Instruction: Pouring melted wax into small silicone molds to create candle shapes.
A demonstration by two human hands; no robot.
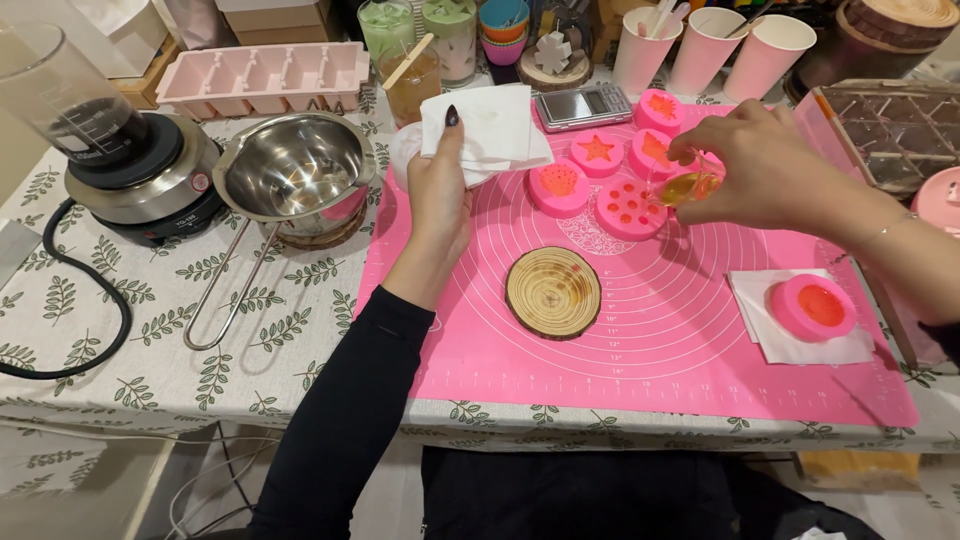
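My right hand (765, 165) tilts a small clear cup of amber liquid (688, 186) over a round pink mould with several holes (628, 207). Other pink moulds sit around it: one with a dotted shape (558, 186), a star one (597, 153), and two more (661, 108) behind the cup. My left hand (440, 195) grips a folded white paper towel (490, 128) at the pink mat's (680, 330) far left corner. A round wooden slice (553, 292) lies on the mat in front of me.
A steel pouring pot (295, 172) with a long wire handle and an electric hot plate (140, 175) stand at left. A pink tray mould (265, 77), jars, paper cups (705, 45) and a small scale (583, 105) line the back. Another pink mould (812, 306) rests on a napkin at right.
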